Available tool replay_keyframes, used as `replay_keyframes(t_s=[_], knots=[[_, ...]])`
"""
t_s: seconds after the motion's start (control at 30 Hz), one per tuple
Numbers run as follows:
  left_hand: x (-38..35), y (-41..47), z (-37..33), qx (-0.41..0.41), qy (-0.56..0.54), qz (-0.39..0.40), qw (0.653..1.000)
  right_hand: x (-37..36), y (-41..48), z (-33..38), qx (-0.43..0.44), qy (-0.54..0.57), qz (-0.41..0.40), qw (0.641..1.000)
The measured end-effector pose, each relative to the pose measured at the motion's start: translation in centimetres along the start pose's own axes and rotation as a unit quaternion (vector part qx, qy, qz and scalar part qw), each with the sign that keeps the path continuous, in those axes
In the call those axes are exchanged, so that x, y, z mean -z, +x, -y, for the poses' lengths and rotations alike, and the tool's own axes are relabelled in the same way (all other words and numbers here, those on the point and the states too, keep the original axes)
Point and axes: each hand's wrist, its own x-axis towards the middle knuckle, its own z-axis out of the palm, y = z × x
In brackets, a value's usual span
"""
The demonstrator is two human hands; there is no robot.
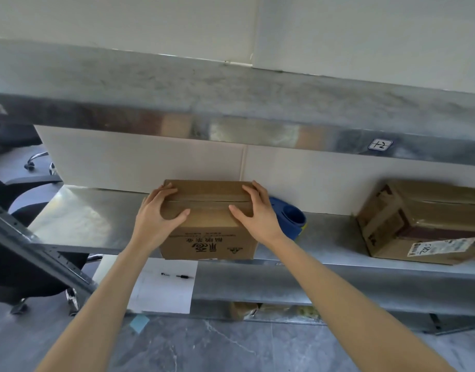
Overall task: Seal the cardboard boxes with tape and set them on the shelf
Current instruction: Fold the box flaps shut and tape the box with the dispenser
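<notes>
Shelf tag [380,144] reads approx. "1-2" — box [208,238] print upside down, illegible.

Both hands on a box at the shelf

Left hand [158,214] and right hand [254,210] grip the taped brown cardboard box [208,232] on the grey metal shelf [91,224]; a blue tape dispenser [288,216] sits just beside it.

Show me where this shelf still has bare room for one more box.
Widest bare patch: the shelf from its left end to the held box. A narrower one lies between the blue object and the taped box. Crowded beside the right hand, where the blue object sits close.
</notes>
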Motion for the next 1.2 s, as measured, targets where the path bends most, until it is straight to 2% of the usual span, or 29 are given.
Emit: replay_keyframes(t_s=[0.23,0.5,0.63,0.7,0.9,1.2], knots=[[-0.6,0.0,0.1,-0.028,-0.010,0.011,0.999,-0.3,0.5,-0.3,0.026,-0.019,-0.002,0.999],[-0.8,0.3,0.6,-0.043,-0.018,0.002,0.999,-0.4,0.6,-0.6,0.015,0.052,-0.020,0.998],[-0.9,0.2,0.7,0.000,-0.083,-0.004,0.997,-0.8,-0.1,-0.5,-0.008,0.139,-0.059,0.988],[-0.9,0.1,0.7,0.031,-0.107,0.004,0.994,-0.8,0.0,-0.6,-0.025,0.152,-0.048,0.987],[-1.2,0.2,1.2,0.027,-0.120,-0.003,0.992,-0.8,0.4,-0.8,-0.020,0.128,-0.025,0.991],[-1.0,0.1,1.3,0.002,-0.111,0.003,0.994,-0.8,0.4,-0.6,0.009,0.042,-0.054,0.998]])
